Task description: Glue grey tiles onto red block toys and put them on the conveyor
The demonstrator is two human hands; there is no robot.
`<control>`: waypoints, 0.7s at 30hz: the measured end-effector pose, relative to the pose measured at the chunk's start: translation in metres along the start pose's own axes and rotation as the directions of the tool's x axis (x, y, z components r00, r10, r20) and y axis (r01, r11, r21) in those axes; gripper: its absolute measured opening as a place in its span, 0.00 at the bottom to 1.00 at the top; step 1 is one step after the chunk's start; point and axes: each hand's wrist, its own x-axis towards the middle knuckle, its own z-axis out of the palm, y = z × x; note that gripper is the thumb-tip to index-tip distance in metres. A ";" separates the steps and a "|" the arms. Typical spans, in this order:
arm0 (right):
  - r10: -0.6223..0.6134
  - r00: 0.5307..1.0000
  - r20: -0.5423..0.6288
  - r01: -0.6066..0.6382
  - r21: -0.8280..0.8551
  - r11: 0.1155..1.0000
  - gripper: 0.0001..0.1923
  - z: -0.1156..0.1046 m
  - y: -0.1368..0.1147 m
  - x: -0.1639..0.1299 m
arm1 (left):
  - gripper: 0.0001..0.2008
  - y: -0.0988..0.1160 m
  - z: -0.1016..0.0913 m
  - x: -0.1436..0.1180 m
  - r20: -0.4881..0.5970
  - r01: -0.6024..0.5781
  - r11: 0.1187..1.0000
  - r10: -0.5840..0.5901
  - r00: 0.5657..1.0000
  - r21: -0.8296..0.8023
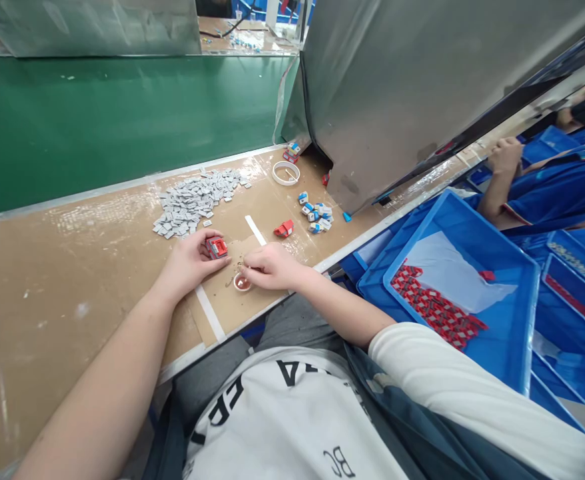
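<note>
The left hand [190, 261] pinches a small red part [216, 247] between thumb and fingertips, holding it just above the brown bench [72, 280]. Just to its right and slightly nearer the body, the right hand [271, 267] closes its fingertips over a small round dish [242, 283]; whether they hold anything is too small to tell. The part's long axis runs roughly across the bench. Both forearms angle inward, wrists low. Beyond the left hand lies a heap of grey pieces [192, 200].
</note>
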 end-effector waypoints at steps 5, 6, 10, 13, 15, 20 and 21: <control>0.015 1.000 -0.014 -0.015 0.023 1.000 0.22 0.000 0.003 0.000 | 0.35 0.000 0.001 -0.001 -0.008 0.002 1.000 -0.002 1.000 -0.017; 0.023 0.999 -0.049 -0.021 0.049 0.999 0.23 0.000 0.003 0.002 | 0.35 0.000 0.001 -0.001 -0.007 0.003 1.000 -0.003 1.000 -0.019; 0.079 0.958 -0.274 -0.034 0.166 0.986 0.26 -0.003 0.003 0.014 | 0.34 0.001 0.001 -0.001 -0.011 -0.006 1.000 0.006 1.000 0.016; 0.131 0.923 -0.362 -0.062 0.195 0.979 0.27 -0.003 0.003 0.030 | 0.32 0.002 0.000 -0.002 -0.015 -0.012 0.999 0.013 1.000 0.047; 0.142 0.919 -0.368 -0.077 0.185 0.980 0.27 0.000 0.006 0.040 | 0.31 0.003 0.000 -0.002 -0.012 -0.016 0.999 0.017 1.000 0.052; 0.135 0.922 -0.363 -0.077 0.168 0.983 0.27 0.011 0.014 0.052 | 0.32 0.003 -0.001 -0.002 0.005 -0.020 0.999 0.020 1.000 0.029; 0.132 0.922 -0.365 -0.074 0.168 0.983 0.27 0.012 0.015 0.052 | 0.32 0.003 -0.001 -0.002 0.006 -0.018 0.999 0.018 1.000 0.031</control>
